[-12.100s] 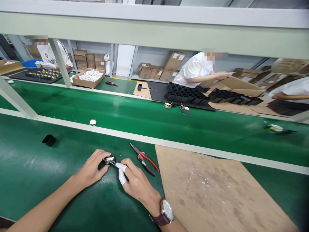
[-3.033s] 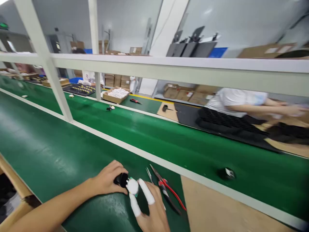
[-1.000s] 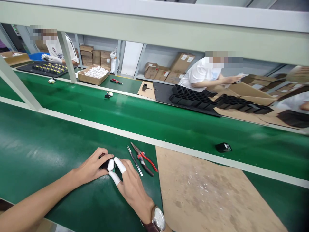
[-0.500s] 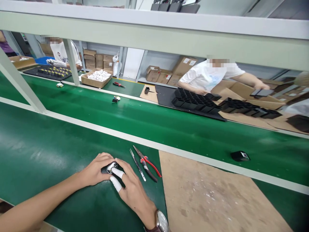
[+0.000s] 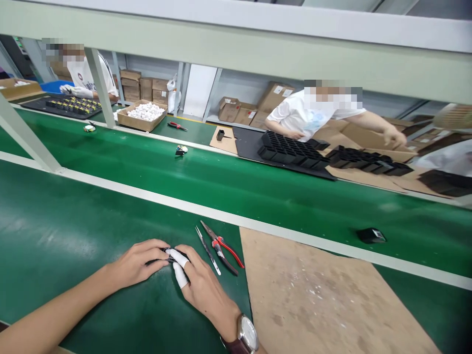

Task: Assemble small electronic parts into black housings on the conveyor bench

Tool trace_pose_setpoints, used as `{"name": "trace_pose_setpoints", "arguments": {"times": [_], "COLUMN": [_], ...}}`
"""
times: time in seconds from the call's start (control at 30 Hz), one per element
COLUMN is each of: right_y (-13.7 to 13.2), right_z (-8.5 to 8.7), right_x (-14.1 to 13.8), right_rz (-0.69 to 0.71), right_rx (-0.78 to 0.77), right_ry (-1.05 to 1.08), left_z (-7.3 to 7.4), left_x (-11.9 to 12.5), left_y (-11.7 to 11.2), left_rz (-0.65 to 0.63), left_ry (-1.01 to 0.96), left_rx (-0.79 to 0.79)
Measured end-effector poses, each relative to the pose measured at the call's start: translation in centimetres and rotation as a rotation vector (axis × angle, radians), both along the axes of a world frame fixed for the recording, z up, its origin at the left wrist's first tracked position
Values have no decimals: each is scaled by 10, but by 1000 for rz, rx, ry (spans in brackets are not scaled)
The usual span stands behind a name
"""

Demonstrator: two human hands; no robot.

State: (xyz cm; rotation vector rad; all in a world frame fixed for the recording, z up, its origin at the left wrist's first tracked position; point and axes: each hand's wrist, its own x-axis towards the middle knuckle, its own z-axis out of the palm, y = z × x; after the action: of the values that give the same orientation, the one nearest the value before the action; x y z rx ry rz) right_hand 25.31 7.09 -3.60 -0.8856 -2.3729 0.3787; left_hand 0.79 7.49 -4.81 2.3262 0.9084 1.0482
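A small black housing with something white inside [image 5: 170, 256] is pinched between my hands over the green bench; most of it is hidden by fingers. My left hand [image 5: 142, 263] grips it from the left, fingers bent around it. From the right, my right hand [image 5: 201, 275] closes on it, with white finger cots on the thumb and index finger. A watch [image 5: 248, 334] is on my right wrist. Just right of my hands lie tweezers [image 5: 208, 250] and long-nose pliers with red-black handles [image 5: 223, 248].
A worn brown board [image 5: 324, 295] lies to the right. Beyond a pale rail, the green belt [image 5: 258, 191] carries a black housing [image 5: 371, 235] and small parts [image 5: 180, 150]. Across it, two co-workers sit near black trays [image 5: 293, 150] and a box of white pieces [image 5: 142, 117]. A beam crosses overhead.
My fingers have closed further over the housing, hiding more of it. The view has shifted slightly. On the belt, the black housing has moved a little right; the far co-worker's hand no longer holds a grey-black piece.
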Motion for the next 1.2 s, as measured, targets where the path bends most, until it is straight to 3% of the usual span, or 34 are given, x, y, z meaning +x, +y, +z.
{"name": "trace_pose_setpoints", "arguments": {"times": [0.17, 0.37, 0.57, 0.87, 1.0, 1.1, 1.2], "right_y": [2, 3, 2, 1, 7, 12, 15], "right_z": [-9, -2, 1, 7, 10, 10, 8], "right_x": [6, 6, 3, 8, 12, 16, 19], "right_rz": [29, 30, 28, 24, 33, -1, -69], "right_rx": [53, -46, -42, -156, -264, -186, -7], "right_ry": [-8, 22, -57, 36, 253, 353, 246], "left_z": [3, 3, 3, 6, 6, 6, 5], "left_x": [3, 4, 4, 7, 6, 6, 5], "left_y": [-1, -2, -3, -3, -3, -3, -3], "left_rz": [-2, 3, 2, 20, 20, 28, 30], "left_ry": [15, 62, 81, 87, 82, 94, 93], "left_rx": [21, 27, 33, 63, 70, 52, 38]}}
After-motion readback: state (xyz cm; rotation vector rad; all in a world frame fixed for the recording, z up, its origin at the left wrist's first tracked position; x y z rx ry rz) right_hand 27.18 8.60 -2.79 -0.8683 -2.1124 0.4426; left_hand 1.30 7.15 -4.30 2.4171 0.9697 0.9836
